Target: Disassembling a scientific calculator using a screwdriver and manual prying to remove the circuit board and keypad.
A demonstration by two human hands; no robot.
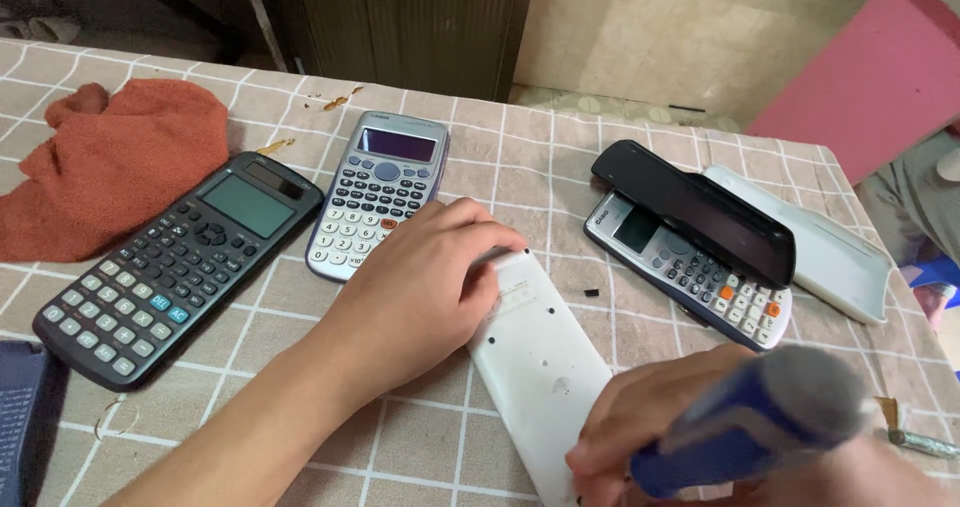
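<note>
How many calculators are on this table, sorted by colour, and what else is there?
Black calculator: 1
Silver calculators: 2
White calculator lying face down: 1
Loose covers, black and white: 2
Orange cloth: 1
Blue-handled tool: 1
Total: 8
</note>
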